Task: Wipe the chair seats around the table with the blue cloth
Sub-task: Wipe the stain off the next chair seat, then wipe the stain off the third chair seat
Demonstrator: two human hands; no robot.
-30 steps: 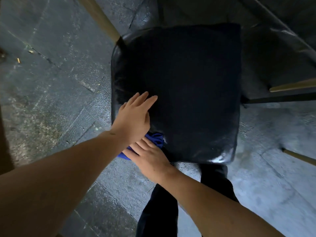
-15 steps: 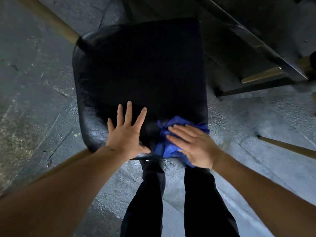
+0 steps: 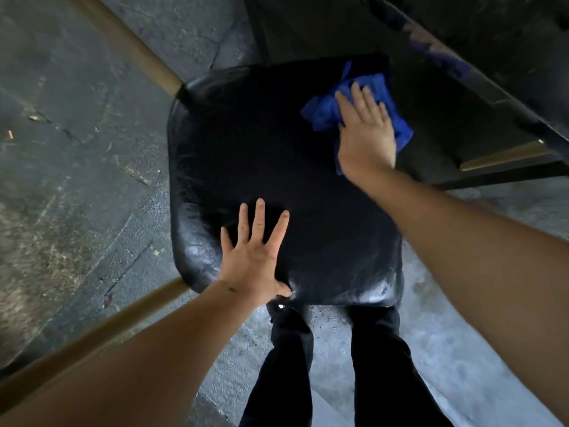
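A black glossy chair seat [image 3: 271,167] fills the middle of the view, seen from above. My right hand [image 3: 366,131] presses flat on the crumpled blue cloth [image 3: 323,114] at the seat's far right corner, close to the dark table edge. My left hand [image 3: 255,257] lies flat with fingers spread on the near edge of the seat, holding nothing. The cloth sticks out around my right hand on its left and right sides.
The dark table [image 3: 480,53] runs along the upper right. Golden chair legs [image 3: 144,53] stick out at the upper left, another golden leg [image 3: 101,331] at the lower left, one [image 3: 505,155] under the table. My legs in dark trousers [image 3: 326,365] stand on grey stone floor [image 3: 61,149].
My right hand has slid the blue cloth from the near edge of the seat to the far right corner. My left hand stays flat on the near edge.
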